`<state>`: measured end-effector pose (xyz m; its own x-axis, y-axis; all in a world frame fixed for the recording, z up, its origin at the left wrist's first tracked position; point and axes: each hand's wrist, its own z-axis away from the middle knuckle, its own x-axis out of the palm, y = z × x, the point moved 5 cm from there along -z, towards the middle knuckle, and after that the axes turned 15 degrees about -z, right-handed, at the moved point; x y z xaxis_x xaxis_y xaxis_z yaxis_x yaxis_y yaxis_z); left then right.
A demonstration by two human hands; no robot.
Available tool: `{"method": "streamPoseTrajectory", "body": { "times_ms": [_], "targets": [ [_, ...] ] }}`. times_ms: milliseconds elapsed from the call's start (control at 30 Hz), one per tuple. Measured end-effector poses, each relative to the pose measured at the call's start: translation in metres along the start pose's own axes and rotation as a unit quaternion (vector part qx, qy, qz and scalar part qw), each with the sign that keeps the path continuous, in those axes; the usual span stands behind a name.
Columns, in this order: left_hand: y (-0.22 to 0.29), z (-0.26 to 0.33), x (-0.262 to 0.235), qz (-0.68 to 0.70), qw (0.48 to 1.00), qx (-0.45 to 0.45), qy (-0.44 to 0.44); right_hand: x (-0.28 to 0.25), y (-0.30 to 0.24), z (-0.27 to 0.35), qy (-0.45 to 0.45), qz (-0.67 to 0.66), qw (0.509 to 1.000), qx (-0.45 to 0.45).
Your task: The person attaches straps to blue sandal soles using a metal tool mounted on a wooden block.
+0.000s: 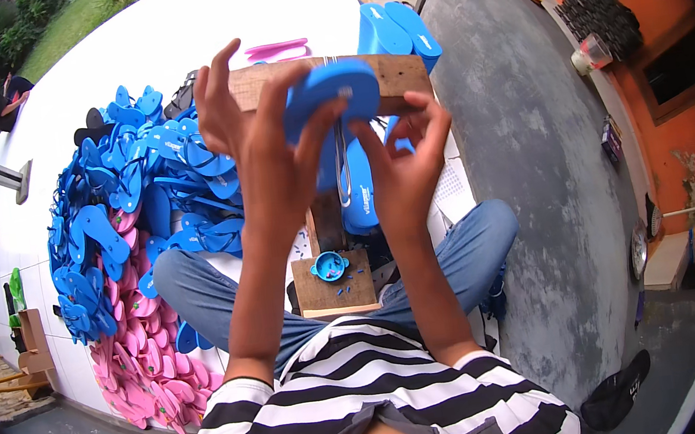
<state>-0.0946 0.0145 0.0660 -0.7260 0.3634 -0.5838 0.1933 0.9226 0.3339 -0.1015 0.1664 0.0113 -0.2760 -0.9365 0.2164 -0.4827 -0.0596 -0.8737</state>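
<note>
My left hand (256, 146) holds up a blue flip-flop sole (331, 95), thumb and fingers wrapped around its edge, sole side toward me. My right hand (406, 162) is under it, fingers pinched at the blue strap hanging below the sole, next to a thin metal loop tool (343, 170). Both hands are raised above a wooden work block (334, 284) that sits between my crossed legs in blue jeans. A small blue cup (328, 265) with little plugs rests on that block.
A big heap of blue sandals (123, 192) and pink sandals (143, 355) lies on the white tiled floor at left. Finished blue sandals (394, 33) stand upright behind a wooden plank (399, 72). Grey concrete runs right toward an orange wall. A person sits far upper left.
</note>
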Motion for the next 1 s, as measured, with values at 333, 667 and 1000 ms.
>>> {"method": "streamPoseTrajectory", "body": {
  "times_ms": [333,667,1000],
  "targets": [
    [-0.030,0.065,0.000,0.077,0.992,-0.064,0.080,-0.095,0.166,0.021,0.007,0.474,0.877,0.078],
    [-0.034,0.164,0.058,0.182,0.962,-0.160,-0.124,-0.120,0.198,0.074,0.000,0.469,0.871,0.145],
    [0.007,0.144,0.034,0.302,0.900,-0.128,-0.286,-0.113,0.093,0.188,-0.119,0.097,0.983,0.097]
  ]
}}
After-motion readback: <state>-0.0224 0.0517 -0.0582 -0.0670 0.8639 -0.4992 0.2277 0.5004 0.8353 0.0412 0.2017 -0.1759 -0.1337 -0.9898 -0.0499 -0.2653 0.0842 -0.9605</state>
